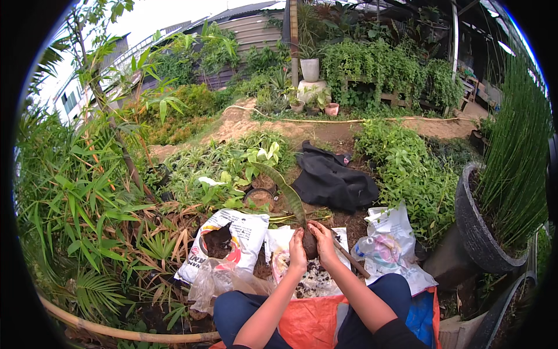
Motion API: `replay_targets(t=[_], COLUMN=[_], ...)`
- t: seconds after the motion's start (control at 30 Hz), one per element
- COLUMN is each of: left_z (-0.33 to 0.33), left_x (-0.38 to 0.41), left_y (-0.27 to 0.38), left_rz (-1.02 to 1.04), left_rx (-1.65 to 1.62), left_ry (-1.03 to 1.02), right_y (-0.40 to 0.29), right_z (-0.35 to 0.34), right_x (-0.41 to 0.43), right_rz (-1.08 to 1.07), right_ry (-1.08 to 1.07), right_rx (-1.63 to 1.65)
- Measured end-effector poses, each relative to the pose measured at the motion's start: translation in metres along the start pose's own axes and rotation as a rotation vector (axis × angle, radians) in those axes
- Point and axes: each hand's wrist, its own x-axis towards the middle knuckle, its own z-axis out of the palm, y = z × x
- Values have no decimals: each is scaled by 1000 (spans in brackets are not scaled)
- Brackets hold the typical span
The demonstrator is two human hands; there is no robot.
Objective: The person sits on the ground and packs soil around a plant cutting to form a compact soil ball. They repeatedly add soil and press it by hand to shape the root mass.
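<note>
Both hands cup a dark brown root ball or small pot; which of the two I cannot tell. My left hand presses its left side, and my right hand covers its right side. A long mottled snake plant leaf rises from its top and leans left. Beneath my hands lies a flattened white sack strewn with dark soil and pale bits. A wooden tool handle slants past my right wrist; its head is hidden. Soiled fingers show on both hands.
At left, a torn white sack holds dark soil, with a clear plastic bag before it. A plastic bottle lies by another white sack at right. Beyond are black cloth and a round pot. A large planter stands right.
</note>
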Motion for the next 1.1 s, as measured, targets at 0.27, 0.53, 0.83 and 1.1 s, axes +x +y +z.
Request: replay_targets(t=[0.27,0.53,0.83,1.1], left_z=[2,2,11,-5], left_x=[0,-9,-16,6], left_y=[-5,11,25,-3], left_rz=[130,279,334,172], left_rx=[36,491,536,95], left_ry=[-43,-51,-64,32], right_y=[11,0,-5,-5], right_z=[-3,8,2,-5], right_x=[-2,-9,-2,6], right_rz=[-25,-305,-142,0], right_ry=[83,6,-61,-86], right_rx=[13,-578,-213,16])
